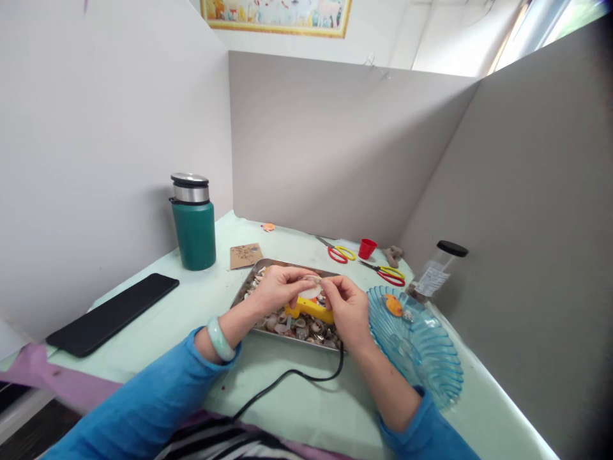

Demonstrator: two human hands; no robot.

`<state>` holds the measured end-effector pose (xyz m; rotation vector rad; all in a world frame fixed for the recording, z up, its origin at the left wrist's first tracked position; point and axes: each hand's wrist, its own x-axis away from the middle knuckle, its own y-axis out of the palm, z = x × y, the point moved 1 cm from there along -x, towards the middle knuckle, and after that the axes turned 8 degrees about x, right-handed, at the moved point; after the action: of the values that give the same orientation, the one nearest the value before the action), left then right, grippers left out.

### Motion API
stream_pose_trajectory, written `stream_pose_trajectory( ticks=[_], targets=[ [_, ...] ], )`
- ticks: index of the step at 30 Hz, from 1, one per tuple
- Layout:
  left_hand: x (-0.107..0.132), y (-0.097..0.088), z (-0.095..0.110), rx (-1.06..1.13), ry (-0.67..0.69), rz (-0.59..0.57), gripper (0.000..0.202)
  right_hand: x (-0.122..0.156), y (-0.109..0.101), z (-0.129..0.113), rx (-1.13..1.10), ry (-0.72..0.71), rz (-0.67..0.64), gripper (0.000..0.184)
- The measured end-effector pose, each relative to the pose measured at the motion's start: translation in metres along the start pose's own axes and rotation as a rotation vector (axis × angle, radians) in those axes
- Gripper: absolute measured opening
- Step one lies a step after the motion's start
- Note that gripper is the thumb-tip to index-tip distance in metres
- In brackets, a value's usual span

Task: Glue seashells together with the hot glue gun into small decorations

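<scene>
Between my two hands is a pale, flat seashell (pixel 313 291), gripped at its edges by the fingertips. My left hand (pixel 278 289) pinches its left side, and my right hand (pixel 348 308) pinches the right. Just below the fingers a yellow glue gun (pixel 313 310) lies across a metal tray (pixel 287 337) filled with small seashells (pixel 301 332). Its black cord (pixel 287 377) runs over the tray's front edge toward my lap. Something orange shows under the pale shell, partly hidden by my fingers.
Right of the tray is a blue glass plate (pixel 431 358) holding an orange shell (pixel 394 305). Behind stand two pairs of scissors (pixel 341 253), a red cup (pixel 367 248) and a tilted clear jar (pixel 433 275). At left are a green bottle (pixel 194 233), a brown card (pixel 246 255) and a black slab (pixel 115 313).
</scene>
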<state>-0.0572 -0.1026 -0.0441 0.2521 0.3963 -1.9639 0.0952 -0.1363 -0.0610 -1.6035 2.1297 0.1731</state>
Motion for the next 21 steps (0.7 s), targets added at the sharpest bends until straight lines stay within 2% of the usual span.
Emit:
stream_pose_trajectory(
  ticks=[5, 9, 14, 17, 21],
  targets=[
    [-0.0003, 0.0005, -0.0011, 0.022, -0.029, -0.038, 0.041, -0.0019, -0.0008, 0.0036, 0.019, -0.002, 0.021, 0.030],
    [-0.0007, -0.0010, -0.0025, -0.008, 0.022, -0.030, 0.037, -0.0018, -0.0009, 0.0031, 0.053, -0.022, 0.009, 0.029],
    [-0.0022, -0.0007, -0.0033, -0.008, 0.008, -0.030, 0.034, -0.0026, -0.0020, 0.0028, 0.115, -0.089, 0.024, 0.028],
    [-0.0028, -0.0002, -0.0004, 0.008, -0.028, -0.019, 0.031, -0.0032, -0.0023, 0.0042, 0.114, -0.122, 0.034, 0.027],
    [-0.0040, -0.0017, 0.0010, 0.059, -0.054, 0.041, 0.030, -0.0028, -0.0014, 0.0070, 0.098, -0.068, 0.025, 0.029]
  ],
)
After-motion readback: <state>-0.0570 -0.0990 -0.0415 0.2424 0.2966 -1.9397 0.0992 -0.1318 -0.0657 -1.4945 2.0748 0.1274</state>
